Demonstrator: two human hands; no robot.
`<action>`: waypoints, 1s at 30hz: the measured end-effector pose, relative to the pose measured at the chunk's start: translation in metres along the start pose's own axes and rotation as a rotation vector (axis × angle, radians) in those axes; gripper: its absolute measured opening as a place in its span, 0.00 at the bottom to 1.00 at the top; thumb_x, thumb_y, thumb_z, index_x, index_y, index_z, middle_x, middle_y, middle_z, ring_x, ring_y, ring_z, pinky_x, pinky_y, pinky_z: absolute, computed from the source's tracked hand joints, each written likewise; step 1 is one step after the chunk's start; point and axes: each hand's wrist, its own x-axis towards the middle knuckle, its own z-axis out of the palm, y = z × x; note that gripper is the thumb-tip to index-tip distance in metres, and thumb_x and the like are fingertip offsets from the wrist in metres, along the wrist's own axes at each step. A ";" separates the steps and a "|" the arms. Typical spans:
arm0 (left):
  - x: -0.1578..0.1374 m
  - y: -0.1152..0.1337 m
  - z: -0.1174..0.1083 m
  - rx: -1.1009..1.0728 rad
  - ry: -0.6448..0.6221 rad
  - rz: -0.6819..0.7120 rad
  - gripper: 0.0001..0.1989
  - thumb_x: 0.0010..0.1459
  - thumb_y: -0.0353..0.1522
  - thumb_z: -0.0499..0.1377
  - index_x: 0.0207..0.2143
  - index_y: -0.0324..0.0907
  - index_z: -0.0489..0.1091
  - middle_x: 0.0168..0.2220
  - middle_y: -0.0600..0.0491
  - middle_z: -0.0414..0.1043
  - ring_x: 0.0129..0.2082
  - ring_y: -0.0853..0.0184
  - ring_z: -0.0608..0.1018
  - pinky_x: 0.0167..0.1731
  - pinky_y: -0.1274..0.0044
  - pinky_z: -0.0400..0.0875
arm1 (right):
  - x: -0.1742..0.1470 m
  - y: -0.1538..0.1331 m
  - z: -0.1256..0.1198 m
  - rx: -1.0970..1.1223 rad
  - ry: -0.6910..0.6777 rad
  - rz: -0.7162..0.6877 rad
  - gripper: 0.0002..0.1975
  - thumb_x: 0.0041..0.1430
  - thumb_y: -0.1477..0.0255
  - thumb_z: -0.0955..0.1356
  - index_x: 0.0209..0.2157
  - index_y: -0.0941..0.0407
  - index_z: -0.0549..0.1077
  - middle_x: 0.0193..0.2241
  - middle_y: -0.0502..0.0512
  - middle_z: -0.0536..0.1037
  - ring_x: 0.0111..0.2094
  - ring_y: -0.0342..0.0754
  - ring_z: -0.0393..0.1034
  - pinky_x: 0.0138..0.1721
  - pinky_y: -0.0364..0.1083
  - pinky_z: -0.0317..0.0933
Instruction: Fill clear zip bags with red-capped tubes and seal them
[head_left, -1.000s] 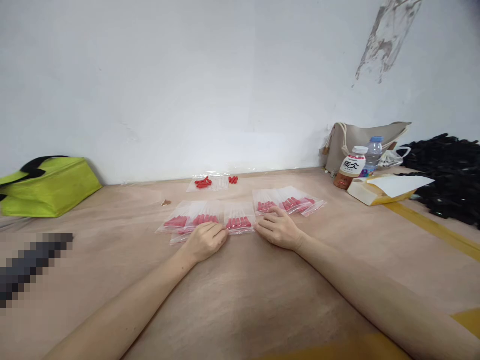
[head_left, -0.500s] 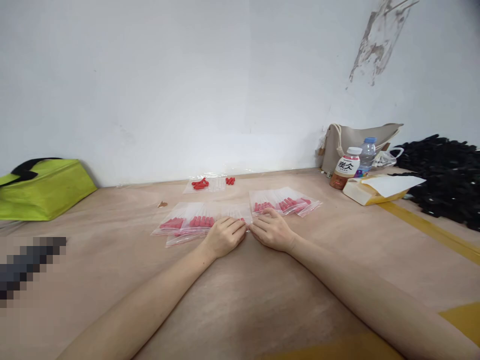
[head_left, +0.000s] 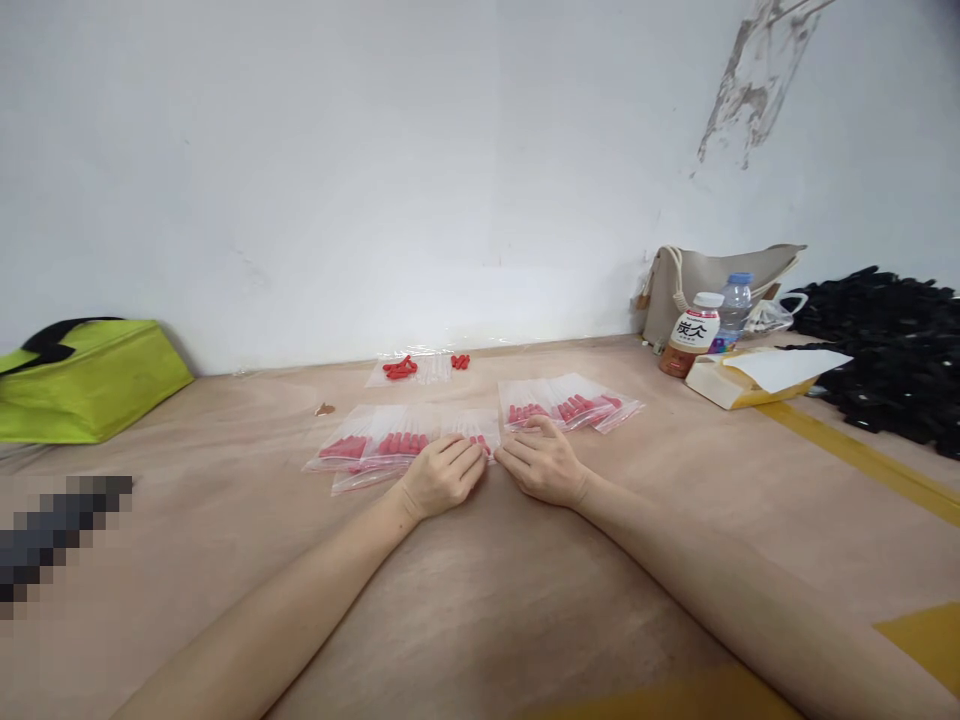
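Observation:
My left hand (head_left: pixel 446 474) rests on the table with its fingers curled together at the front edge of a small clear zip bag (head_left: pixel 475 424) holding red pieces. My right hand (head_left: pixel 545 464) is closed too, its fingertips at the front right corner of that same bag; the exact grip is hidden under the fingers. To the left, overlapping zip bags (head_left: pixel 390 446) with red pieces lie flat, partly behind my left hand. Just beyond my right hand lies another fan of filled bags (head_left: pixel 571 400).
Loose red pieces (head_left: pixel 400 368) lie on clear plastic near the wall, with a smaller red cluster (head_left: pixel 460 362) beside them. A lime-green bag (head_left: pixel 101 385) stands left. At right are bottles (head_left: pixel 690 338), a beige bag (head_left: pixel 667 290), a tissue pack (head_left: pixel 724 385) and a black heap (head_left: pixel 892 350).
My left hand has slid slightly left and away from my right, uncovering more of the bag and its red pieces. My right hand has barely moved.

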 end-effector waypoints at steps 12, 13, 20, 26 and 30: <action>-0.017 -0.011 -0.012 0.093 -0.119 -0.013 0.06 0.58 0.24 0.50 0.32 0.35 0.66 0.28 0.51 0.71 0.29 0.68 0.73 0.38 0.72 0.69 | -0.002 0.002 0.003 0.017 0.023 0.036 0.10 0.57 0.81 0.59 0.29 0.56 0.69 0.24 0.47 0.72 0.26 0.39 0.60 0.47 0.49 0.47; -0.017 -0.012 -0.014 0.099 -0.115 -0.008 0.06 0.58 0.23 0.50 0.32 0.36 0.66 0.29 0.50 0.71 0.30 0.68 0.73 0.38 0.72 0.69 | -0.002 0.002 0.002 0.018 0.018 0.041 0.10 0.57 0.81 0.58 0.29 0.56 0.69 0.24 0.48 0.72 0.26 0.39 0.60 0.48 0.49 0.46; -0.026 -0.017 -0.025 0.073 -0.102 -0.011 0.09 0.58 0.21 0.48 0.34 0.36 0.67 0.31 0.48 0.72 0.32 0.67 0.74 0.38 0.71 0.69 | -0.004 0.005 0.002 0.054 0.004 0.078 0.10 0.56 0.81 0.59 0.29 0.56 0.69 0.23 0.47 0.73 0.26 0.39 0.62 0.48 0.50 0.45; -0.031 -0.017 -0.029 0.040 -0.150 -0.099 0.09 0.58 0.22 0.48 0.30 0.37 0.67 0.28 0.50 0.70 0.30 0.68 0.73 0.38 0.71 0.68 | -0.004 0.006 0.001 0.059 0.014 0.090 0.11 0.54 0.83 0.59 0.30 0.56 0.69 0.24 0.47 0.74 0.26 0.39 0.62 0.48 0.50 0.45; -0.032 -0.018 -0.028 0.098 -0.175 -0.115 0.10 0.58 0.26 0.52 0.23 0.38 0.63 0.21 0.54 0.65 0.24 0.69 0.69 0.34 0.72 0.68 | -0.004 0.006 -0.001 0.052 0.008 0.110 0.11 0.54 0.83 0.59 0.28 0.56 0.69 0.24 0.47 0.74 0.25 0.39 0.61 0.49 0.50 0.44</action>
